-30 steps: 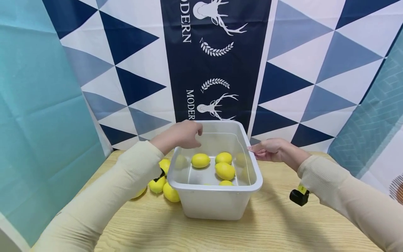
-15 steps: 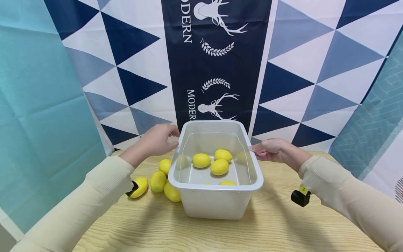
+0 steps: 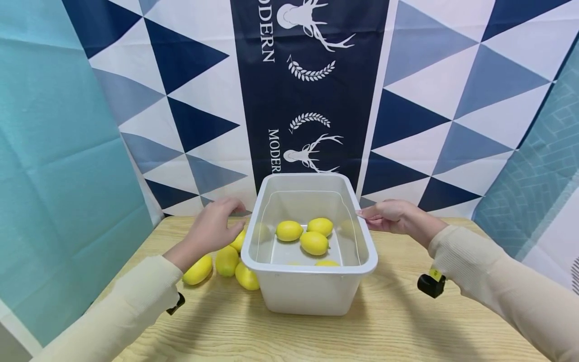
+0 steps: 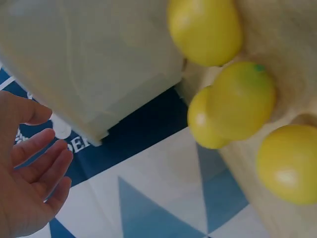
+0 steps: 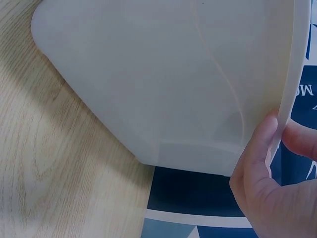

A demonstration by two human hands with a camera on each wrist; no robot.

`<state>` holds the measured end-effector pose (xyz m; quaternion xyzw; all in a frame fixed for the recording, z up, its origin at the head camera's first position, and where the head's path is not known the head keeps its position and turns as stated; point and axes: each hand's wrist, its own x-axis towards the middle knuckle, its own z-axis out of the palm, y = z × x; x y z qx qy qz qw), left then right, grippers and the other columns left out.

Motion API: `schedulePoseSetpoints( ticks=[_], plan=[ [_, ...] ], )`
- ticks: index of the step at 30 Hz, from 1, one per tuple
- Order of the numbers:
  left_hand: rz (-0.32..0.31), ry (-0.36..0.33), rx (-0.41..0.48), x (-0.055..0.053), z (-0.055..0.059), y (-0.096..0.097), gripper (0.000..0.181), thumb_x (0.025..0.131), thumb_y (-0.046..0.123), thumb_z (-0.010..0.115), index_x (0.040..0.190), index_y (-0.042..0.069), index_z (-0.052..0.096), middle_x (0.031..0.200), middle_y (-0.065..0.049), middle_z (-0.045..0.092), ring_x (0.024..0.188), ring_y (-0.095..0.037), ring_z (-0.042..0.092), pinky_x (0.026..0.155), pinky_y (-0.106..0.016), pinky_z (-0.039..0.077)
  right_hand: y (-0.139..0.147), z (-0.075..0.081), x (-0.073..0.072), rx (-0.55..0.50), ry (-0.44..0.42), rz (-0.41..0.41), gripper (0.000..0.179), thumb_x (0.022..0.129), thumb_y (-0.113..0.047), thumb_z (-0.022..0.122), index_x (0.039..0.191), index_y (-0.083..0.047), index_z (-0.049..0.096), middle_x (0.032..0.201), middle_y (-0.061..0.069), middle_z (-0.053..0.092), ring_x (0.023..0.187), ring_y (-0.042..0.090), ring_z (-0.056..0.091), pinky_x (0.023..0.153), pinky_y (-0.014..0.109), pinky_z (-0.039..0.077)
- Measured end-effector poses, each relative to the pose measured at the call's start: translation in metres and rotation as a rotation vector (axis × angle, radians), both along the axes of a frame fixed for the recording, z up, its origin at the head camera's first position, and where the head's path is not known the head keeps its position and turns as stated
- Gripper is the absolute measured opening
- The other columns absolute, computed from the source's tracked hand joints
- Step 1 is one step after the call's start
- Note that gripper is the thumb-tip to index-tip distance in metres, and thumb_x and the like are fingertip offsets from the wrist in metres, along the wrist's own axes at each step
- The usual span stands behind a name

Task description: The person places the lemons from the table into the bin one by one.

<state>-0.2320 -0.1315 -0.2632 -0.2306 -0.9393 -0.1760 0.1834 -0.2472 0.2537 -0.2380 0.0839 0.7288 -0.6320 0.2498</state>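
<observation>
A light grey plastic bin [image 3: 307, 291] stands on the table with several lemons inside, one of them a lemon [image 3: 314, 243] near its middle. At the bin's right rim, my right hand [image 3: 389, 216] pinches the edge between thumb and fingers; the right wrist view shows this right hand [image 5: 277, 183] close up. My left hand [image 3: 212, 226] hovers left of the bin, above loose lemons such as the lemon [image 3: 227, 261]. In the left wrist view the left hand [image 4: 34, 173] holds nothing, its fingers loosely bent and apart from the lemons [image 4: 242, 99].
The wooden table [image 3: 289, 339] reaches up to a patterned cloth backdrop [image 3: 307, 90] behind the bin. A teal cloth [image 3: 68, 166] hangs on the left. Several lemons lie close against the bin's left side.
My left hand has moved from over the bin out to the left and lower, above the loose lemons. One lemon in the bin has shifted slightly left. The right hand stays on the rim.
</observation>
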Motion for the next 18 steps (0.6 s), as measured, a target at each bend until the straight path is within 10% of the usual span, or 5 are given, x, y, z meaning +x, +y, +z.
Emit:
schedulePoseSetpoints(
  ticks=[7, 18],
  plan=[
    [0.040, 0.031, -0.007, 0.005, -0.017, -0.008, 0.023, 0.084, 0.018, 0.067, 0.105, 0.008, 0.066, 0.104, -0.009, 0.068, 0.097, -0.027, 0.062, 0.085, -0.045, 0.053, -0.001, 0.000, 0.001, 0.006, 0.001, -0.001, 0.025, 0.091, -0.012, 0.063, 0.111, -0.003, 0.052, 0.079, -0.004, 0.067, 0.073, 0.005, 0.066, 0.075, 0.014, 0.056],
    [0.317, -0.014, -0.050, 0.012, -0.039, -0.027, 0.030, 0.083, 0.023, 0.066, 0.104, 0.003, 0.063, 0.101, -0.014, 0.068, 0.093, -0.032, 0.061, 0.083, -0.047, 0.052, 0.000, 0.000, -0.001, -0.005, 0.003, 0.013, 0.011, 0.091, -0.010, 0.062, 0.100, -0.005, 0.058, 0.078, -0.004, 0.067, 0.072, 0.005, 0.066, 0.073, 0.015, 0.057]
  ],
)
